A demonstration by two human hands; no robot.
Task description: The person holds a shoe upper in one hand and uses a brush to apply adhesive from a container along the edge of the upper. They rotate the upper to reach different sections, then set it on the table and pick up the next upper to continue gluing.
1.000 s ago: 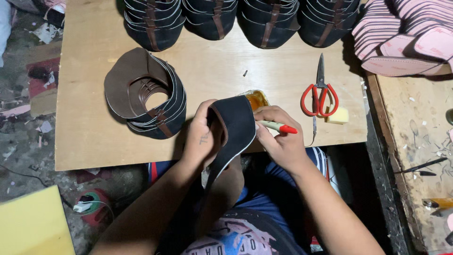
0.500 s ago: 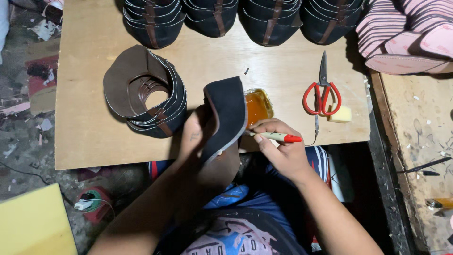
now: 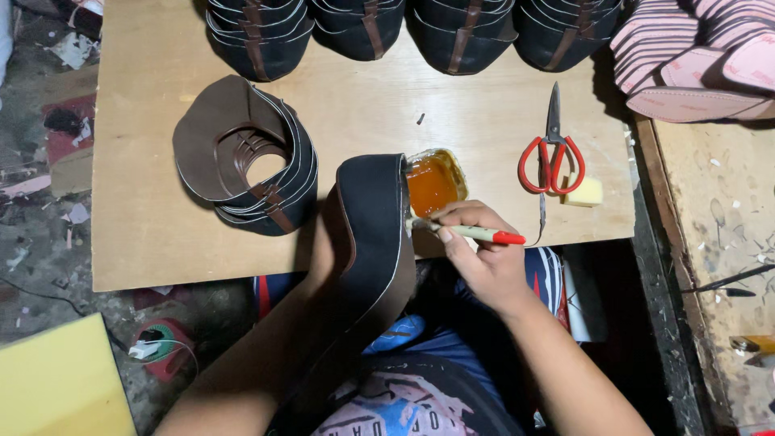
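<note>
Single head-worn view, looking steeply down from close above the tabletop (image 3: pixel 161 242), near edge and wearer's lap included.

My left hand (image 3: pixel 327 242) holds a shoe upper (image 3: pixel 373 234); a glue jar (image 3: pixel 434 182) sits just beyond my right hand (image 3: pixel 476 258), scissors (image 3: pixel 553 153) farther right, stacked uppers (image 3: pixel 242 157) left.

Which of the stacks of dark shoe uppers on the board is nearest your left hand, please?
The brown-topped stack lying alone at mid-board, beside the left hand; the other stacks line the far edge.
</note>
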